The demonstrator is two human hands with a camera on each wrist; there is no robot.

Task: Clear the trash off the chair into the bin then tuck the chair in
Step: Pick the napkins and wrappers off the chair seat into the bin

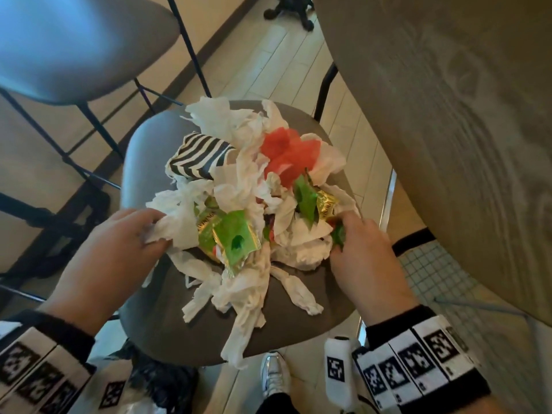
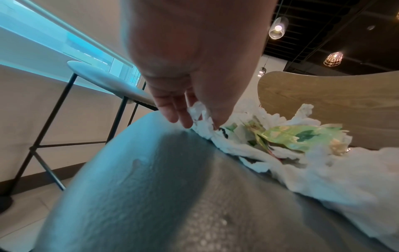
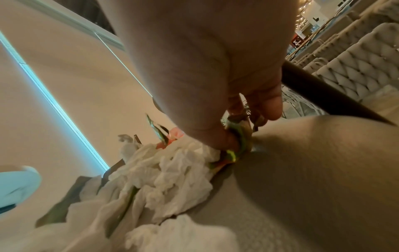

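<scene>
At the near edges of the heap, the left hand (image 1: 119, 243) pinches a crumpled white napkin (image 1: 176, 225) while the right hand (image 1: 363, 252) curls its fingers round a green wrapper (image 1: 339, 234). Both belong to the trash pile (image 1: 254, 204) of napkins, green-and-gold sachets (image 1: 236, 237), red tissue (image 1: 286, 153) and striped paper (image 1: 200, 156), all lying on the grey chair (image 1: 143, 150). Sachet lettering is too blurred to read.

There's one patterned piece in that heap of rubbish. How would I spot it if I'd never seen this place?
Find the grey chair seat heaped with white crumpled tissue. Look to the far left part of the heap, away from both hands. There lies the striped paper, the only black-and-white zigzag piece, left of the red tissue.
</scene>
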